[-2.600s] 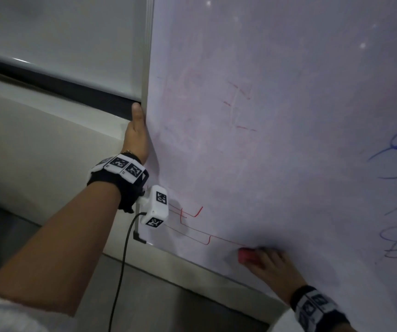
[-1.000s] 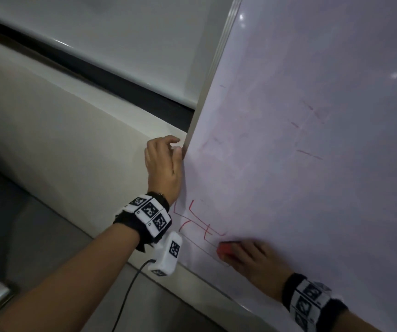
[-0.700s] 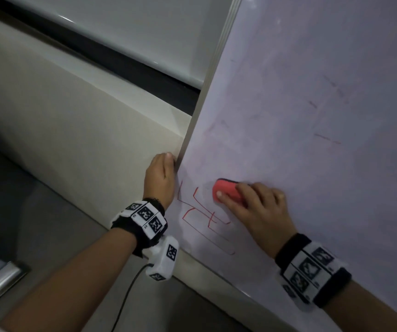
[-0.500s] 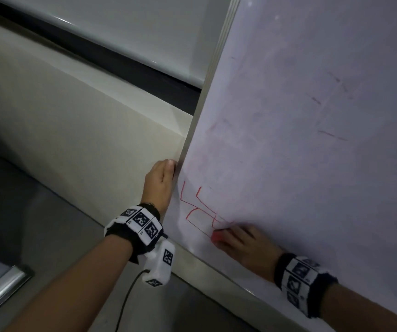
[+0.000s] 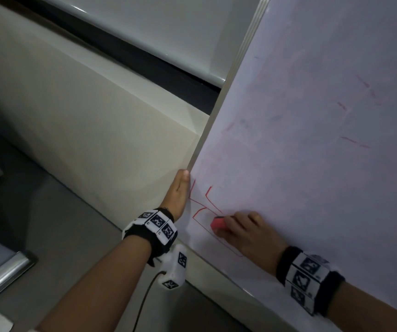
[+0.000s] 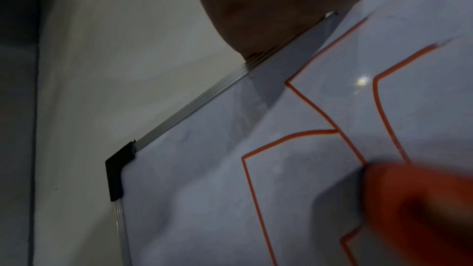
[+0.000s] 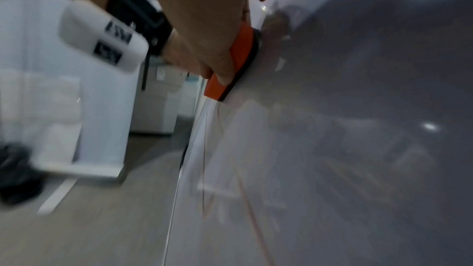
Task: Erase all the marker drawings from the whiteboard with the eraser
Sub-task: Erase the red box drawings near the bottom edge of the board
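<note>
**Eraser back on the red lines at the board's lower left corner**

Since half a second ago the right hand (image 5: 245,232) has slid the eraser (image 5: 217,223) a little to the right and up along the red drawing (image 5: 206,203), so more of its red body shows now than before, while the left hand (image 5: 177,195) stays on the frame at about the same spot.

The eraser lies flat against the whiteboard (image 5: 312,140), its dark felt face on the surface, at about 7 o'clock on the visible board. The right hand's fingers curl over the back of it and the thumb pinches its lower edge; the grip is closed tight around it. Red angular lines remain at 10 and 11 o'clock from the eraser, and one more runs off at 5 o'clock beneath the hand. Fainter red dashes (image 5: 350,140) sit well apart at 2 o'clock.

The left hand rests with its thumb straight along the board's metal frame (image 5: 228,75); whether its other fingers wrap behind the edge cannot be told. A beige wall (image 5: 85,104) lies at 9 o'clock from the board.
</note>
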`<state>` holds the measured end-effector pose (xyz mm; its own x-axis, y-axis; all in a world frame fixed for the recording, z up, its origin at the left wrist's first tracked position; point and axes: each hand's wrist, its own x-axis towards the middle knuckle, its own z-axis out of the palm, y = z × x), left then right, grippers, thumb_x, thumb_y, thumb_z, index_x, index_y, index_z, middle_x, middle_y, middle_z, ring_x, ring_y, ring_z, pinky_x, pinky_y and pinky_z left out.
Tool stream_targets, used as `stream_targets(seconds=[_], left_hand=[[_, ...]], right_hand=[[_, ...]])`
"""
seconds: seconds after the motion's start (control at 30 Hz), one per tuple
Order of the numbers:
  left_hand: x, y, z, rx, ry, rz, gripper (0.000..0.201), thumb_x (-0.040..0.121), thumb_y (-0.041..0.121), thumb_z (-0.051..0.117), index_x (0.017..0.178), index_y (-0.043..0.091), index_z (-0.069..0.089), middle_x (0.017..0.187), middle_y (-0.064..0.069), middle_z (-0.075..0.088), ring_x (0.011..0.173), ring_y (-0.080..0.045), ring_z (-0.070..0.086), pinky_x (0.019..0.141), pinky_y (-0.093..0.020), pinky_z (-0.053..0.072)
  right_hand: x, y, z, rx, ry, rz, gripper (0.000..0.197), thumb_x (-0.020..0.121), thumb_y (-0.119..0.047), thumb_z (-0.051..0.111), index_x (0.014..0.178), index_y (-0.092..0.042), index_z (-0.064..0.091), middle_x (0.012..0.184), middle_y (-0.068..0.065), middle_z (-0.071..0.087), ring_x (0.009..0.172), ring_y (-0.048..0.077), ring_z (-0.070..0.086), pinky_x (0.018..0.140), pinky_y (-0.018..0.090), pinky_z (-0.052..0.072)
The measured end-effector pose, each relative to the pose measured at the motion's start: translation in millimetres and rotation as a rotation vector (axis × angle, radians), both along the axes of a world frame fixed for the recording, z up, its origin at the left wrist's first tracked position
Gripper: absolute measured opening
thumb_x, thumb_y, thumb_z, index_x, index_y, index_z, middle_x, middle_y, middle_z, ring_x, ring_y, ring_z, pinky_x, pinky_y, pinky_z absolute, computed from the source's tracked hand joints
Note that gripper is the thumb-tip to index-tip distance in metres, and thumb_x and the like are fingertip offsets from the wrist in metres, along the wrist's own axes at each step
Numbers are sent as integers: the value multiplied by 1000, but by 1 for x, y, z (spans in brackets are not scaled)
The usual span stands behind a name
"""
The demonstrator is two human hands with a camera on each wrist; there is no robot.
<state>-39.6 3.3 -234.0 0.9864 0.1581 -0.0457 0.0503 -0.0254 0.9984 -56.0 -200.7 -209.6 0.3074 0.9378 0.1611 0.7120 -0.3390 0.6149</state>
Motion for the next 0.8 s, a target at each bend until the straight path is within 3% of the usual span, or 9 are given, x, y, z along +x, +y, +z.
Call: stream_targets(seconds=[0.07,0.1,0.17,0.27,0.37,0.43,0.6,0.73,0.8], left_hand=[[0,4,0,-13,29,-20,43,101,29,15,138,14,33,126,12,33,111,10,25,86,6,13],[0,5,0,-13,49,-32,48,101,31,14,143,10,24,135,7,31,116,5,21,91,0,11],[0,6,-2,-11,75,-42,51,101,34,14,146,10,19,149,0,24,125,2,18,97,-8,10],[2,10,-3,24,128,-67,55,99,39,13,146,11,17,154,-3,18,140,-9,16,105,-16,9],[2,13,-3,35,174,-103,57,98,43,12,147,14,18,153,-3,22,141,-15,18,112,-24,11],[4,15,-6,22,182,-103,59,98,46,12,147,14,21,152,-3,24,140,-15,21,117,-30,12],[8,17,-13,-23,170,-98,62,96,52,15,145,15,28,149,-2,31,138,-15,28,117,-38,18],[9,20,-16,11,174,-119,72,90,63,15,147,20,22,153,1,24,140,-14,22,118,-40,15],[9,22,-17,9,170,-136,79,86,71,16,147,21,22,153,2,24,141,-14,21,118,-41,15]], right_hand=[[5,12,23,140,-67,-20,42,81,-14,38,108,-27,68,106,7,45,88,26,42,71,36,30],[10,20,33,225,-103,-49,41,81,-12,41,109,-27,66,107,7,48,90,26,43,72,36,30],[17,32,38,313,-114,-88,42,81,-10,44,113,-26,65,109,9,48,92,28,44,72,37,29],[14,28,-3,115,-33,-6,41,81,-14,42,115,-23,63,109,7,43,88,26,47,71,36,30],[6,14,-28,-63,46,29,35,82,-13,39,109,-19,60,102,5,50,80,21,56,71,32,31],[9,21,-10,-29,25,45,36,82,-13,38,107,-20,63,101,3,56,83,22,52,73,32,30],[21,45,20,119,-49,-22,40,84,-15,37,113,-18,63,112,10,43,96,28,42,76,37,29],[0,13,-14,-161,16,-12,33,78,-22,50,107,-24,67,102,3,61,83,22,56,74,33,31],[4,9,-3,-147,25,10,32,79,-23,49,106,-27,67,99,2,63,79,21,56,73,33,31]])
